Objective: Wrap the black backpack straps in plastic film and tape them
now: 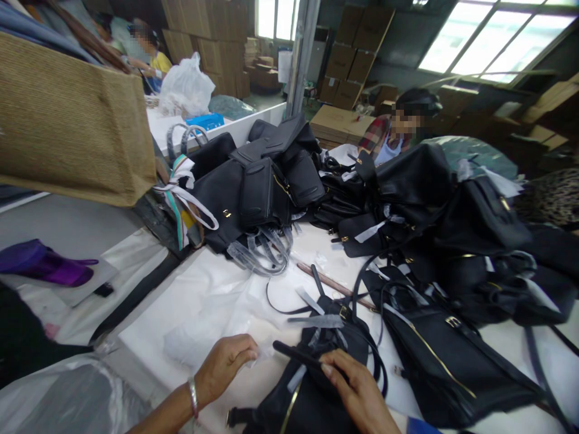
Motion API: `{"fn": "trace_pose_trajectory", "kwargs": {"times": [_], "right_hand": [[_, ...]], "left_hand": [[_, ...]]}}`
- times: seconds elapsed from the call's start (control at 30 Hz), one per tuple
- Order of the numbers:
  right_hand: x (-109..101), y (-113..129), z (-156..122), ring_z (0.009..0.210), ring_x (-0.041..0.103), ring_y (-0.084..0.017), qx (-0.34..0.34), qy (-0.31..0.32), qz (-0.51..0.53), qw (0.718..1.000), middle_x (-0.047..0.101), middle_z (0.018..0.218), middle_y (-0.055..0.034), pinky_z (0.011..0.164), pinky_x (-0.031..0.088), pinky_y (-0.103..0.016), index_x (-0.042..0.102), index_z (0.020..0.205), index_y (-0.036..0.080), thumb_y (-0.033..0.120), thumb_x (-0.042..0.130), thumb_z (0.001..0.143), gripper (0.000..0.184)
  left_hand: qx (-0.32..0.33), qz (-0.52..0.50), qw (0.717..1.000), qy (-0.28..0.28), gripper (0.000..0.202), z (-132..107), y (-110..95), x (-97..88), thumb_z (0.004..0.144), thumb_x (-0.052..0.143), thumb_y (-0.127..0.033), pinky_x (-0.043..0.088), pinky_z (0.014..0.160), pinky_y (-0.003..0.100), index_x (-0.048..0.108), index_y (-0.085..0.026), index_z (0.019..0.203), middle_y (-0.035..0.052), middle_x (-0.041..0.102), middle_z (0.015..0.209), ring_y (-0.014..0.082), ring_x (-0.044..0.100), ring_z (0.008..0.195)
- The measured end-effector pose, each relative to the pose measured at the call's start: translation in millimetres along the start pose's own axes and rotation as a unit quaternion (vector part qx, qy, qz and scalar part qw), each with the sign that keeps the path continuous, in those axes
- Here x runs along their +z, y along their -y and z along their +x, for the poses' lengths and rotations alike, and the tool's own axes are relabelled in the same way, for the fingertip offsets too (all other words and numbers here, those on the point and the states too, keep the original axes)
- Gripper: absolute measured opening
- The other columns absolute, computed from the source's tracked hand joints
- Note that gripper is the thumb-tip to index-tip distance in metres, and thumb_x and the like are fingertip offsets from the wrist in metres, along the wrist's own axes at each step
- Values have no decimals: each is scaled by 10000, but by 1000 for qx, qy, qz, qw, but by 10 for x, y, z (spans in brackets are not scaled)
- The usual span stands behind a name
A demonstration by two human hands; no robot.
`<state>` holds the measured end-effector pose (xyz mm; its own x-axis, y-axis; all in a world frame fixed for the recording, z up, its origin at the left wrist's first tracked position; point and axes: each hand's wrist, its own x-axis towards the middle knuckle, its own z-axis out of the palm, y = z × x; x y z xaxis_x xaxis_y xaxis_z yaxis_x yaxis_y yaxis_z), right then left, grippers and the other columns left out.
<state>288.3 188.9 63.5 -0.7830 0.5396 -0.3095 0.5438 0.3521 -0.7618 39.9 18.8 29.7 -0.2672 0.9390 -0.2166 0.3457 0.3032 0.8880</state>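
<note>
A black bag [312, 407] with a gold zip lies on the white table directly before me. Over it, my right hand [355, 386] grips a black strap [294, 354], whose free end points left. My left hand [228, 364], wearing a silver bangle, is closed in a pinch on a scrap of clear plastic film [261, 355], just left of the strap's end and apart from it. Plastic-wrapped pieces and a gold buckle [344, 312] show at the bag's upper part.
Black bags [271, 193] are heaped at the back, and another zipped bag [443, 343] lies to the right. Thin plastic sheeting [199, 325] covers part of the table [149, 319]. A burlap bag [72, 120] hangs at upper left. A person [384, 138] is beyond the heap.
</note>
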Motion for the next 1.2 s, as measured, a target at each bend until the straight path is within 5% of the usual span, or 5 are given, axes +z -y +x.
{"fn": "trace_pose_trajectory", "kwargs": {"times": [0.63,0.83,1.2], "right_hand": [[-76,-10,46,806,584,-163,-14,27,-32,999,614,827,1,721,415,-257,619,860,249,338,419,920,228],[-121,62,139,798,587,-151,-23,79,-65,994,612,828,15,733,407,-248,627,871,267,261,470,889,158],[-32,53,135,786,590,-160,-10,45,-81,996,613,856,2,726,408,-251,616,903,269,256,442,893,175]], "left_hand": [[13,-20,999,49,296,18,6,-44,896,471,-339,386,675,217,634,-178,709,-18,626,686,125,573,678],[-19,-29,996,77,310,71,-6,34,886,477,-387,387,658,213,696,-189,791,-14,663,703,130,579,676],[-96,-79,989,75,266,66,-69,149,836,512,-359,319,568,216,677,-157,785,-40,537,611,113,433,596]]}}
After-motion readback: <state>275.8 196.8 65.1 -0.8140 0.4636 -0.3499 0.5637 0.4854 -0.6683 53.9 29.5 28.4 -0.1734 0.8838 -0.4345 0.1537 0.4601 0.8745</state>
